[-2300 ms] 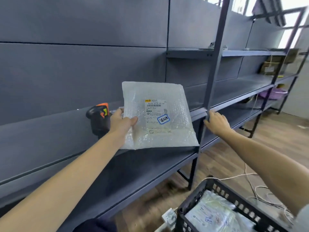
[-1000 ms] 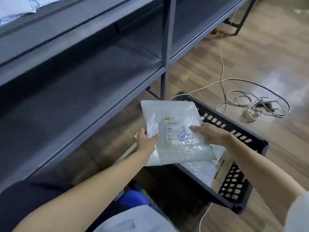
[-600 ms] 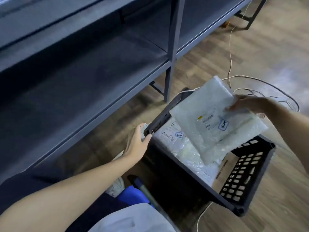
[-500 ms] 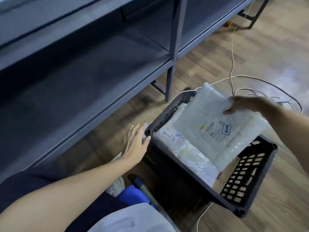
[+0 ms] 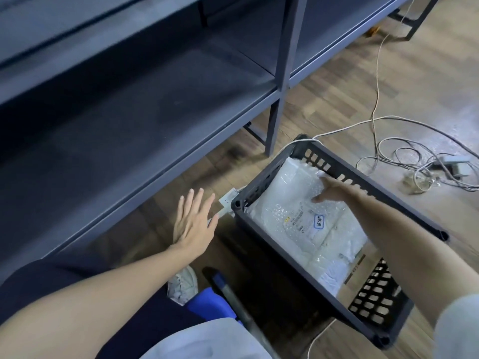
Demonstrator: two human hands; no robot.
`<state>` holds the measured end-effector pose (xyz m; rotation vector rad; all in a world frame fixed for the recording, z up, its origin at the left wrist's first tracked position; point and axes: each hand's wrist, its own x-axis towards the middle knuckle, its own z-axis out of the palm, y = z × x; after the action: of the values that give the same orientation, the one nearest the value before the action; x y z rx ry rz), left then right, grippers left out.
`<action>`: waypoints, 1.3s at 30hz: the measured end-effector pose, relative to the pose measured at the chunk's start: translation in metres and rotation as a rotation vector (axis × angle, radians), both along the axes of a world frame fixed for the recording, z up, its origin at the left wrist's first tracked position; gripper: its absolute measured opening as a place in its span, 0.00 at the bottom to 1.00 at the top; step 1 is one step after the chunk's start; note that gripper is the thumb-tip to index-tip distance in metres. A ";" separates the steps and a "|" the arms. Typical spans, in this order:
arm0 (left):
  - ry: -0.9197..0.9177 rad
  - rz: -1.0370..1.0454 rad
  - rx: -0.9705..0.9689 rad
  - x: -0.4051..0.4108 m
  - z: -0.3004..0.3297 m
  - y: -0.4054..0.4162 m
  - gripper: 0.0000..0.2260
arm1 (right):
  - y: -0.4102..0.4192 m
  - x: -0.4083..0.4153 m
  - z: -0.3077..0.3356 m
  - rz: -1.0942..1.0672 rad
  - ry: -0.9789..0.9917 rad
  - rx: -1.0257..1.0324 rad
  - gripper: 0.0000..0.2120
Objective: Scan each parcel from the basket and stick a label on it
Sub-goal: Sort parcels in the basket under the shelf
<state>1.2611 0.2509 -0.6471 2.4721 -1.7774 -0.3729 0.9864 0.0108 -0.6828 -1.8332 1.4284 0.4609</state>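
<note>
- The grey metal shelving (image 5: 145,120) runs across the upper left, its lower boards bare and its post standing on the wooden floor (image 5: 337,94).
- A black slotted basket (image 5: 261,187) sits on the floor just right of that post, with bubble-wrap parcels piled inside.
- The top parcel (image 5: 293,203) lies flat in the basket, face up, its printed slip and a small blue-edged sticker (image 5: 319,221) showing.
- The right hand (image 5: 333,191) reaches into the basket, fingers spread and resting on the parcel's far end, not curled around it.
- The left hand (image 5: 193,224) hovers open, fingers straight and splayed, just left of the basket's near corner, holding nothing.
- Loose white cables (image 5: 404,161) lie tangled on the floor beyond the basket.
</note>
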 end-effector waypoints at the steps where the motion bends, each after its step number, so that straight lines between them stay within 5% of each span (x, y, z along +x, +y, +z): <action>1: -0.004 -0.003 0.003 0.000 0.000 -0.001 0.24 | 0.005 -0.003 -0.008 -0.053 -0.015 -0.033 0.32; 4: -0.016 -0.010 0.016 0.000 0.003 -0.006 0.24 | 0.021 -0.008 -0.028 -0.182 -0.026 -0.175 0.39; 8: -0.031 -0.026 0.035 0.001 0.006 -0.008 0.24 | 0.037 -0.006 -0.044 0.033 0.184 -0.273 0.24; 14: -0.054 -0.036 0.067 0.002 0.017 -0.009 0.25 | 0.031 0.008 -0.030 0.233 0.478 -0.259 0.26; 23: -0.035 -0.093 -0.039 0.008 0.079 -0.027 0.25 | 0.010 0.079 0.054 0.069 0.114 -0.560 0.21; 39: -0.119 -0.156 -0.558 0.054 0.331 -0.046 0.22 | 0.026 0.209 0.374 -0.030 -0.216 -1.100 0.17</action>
<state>1.3151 0.2050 -0.3163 2.0058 -1.8080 0.2422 1.1955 0.0371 -0.3085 -2.5495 1.6871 -0.6809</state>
